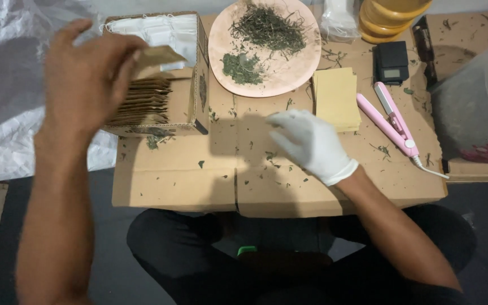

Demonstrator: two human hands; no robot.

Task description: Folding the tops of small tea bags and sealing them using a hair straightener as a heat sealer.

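My bare left hand [86, 79] is raised over an open cardboard box [199, 96] and pinches a small brown paper packet [159, 55] at its edge. Inside the box, a row of several similar brown packets [142, 101] stands packed together, with white filter bags [159, 28] behind them. My right hand [309, 144], in a white glove, hovers over the flattened cardboard sheet [199, 181], fingers loosely curled and holding nothing. A pink plate [278, 73] with dried green herb [266, 28] sits beyond it.
A stack of yellow-tan paper sheets [336, 99] lies right of the plate. A pink heat-sealing clamp [393, 121], a small black digital scale [391, 62] and yellow bowls [391, 17] sit at the right. Plastic bags flank both sides. Herb crumbs litter the cardboard.
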